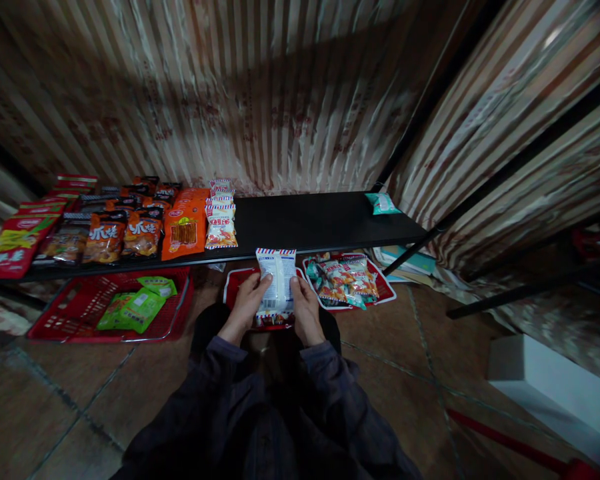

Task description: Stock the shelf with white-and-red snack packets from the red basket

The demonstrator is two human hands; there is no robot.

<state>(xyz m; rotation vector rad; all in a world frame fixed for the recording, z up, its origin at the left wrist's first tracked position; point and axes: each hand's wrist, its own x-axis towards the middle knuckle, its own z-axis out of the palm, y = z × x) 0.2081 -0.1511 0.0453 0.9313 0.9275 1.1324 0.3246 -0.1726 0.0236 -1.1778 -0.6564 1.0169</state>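
Note:
Between my two hands is a white snack bag (279, 283) with striped ends, its printed back and seam facing me. My left hand (250, 298) grips the bag's left side, thumb on the front. On the right side, my right hand (305, 305) pinches it the same way. Below the bag sits a red basket (234, 285), mostly hidden by it and my hands. Just beyond, a column of similar white snack bags (221, 225) stands on the black shelf (300, 220).
Orange packets (184, 230) and red packets (23, 237) line the shelf's left part. A teal packet (382, 203) lies at its right end. Beneath, one red basket (180, 310) holds green packets (140, 307); another basket (387, 293) holds several snack bags (347, 277). A white box (555, 387) stands right.

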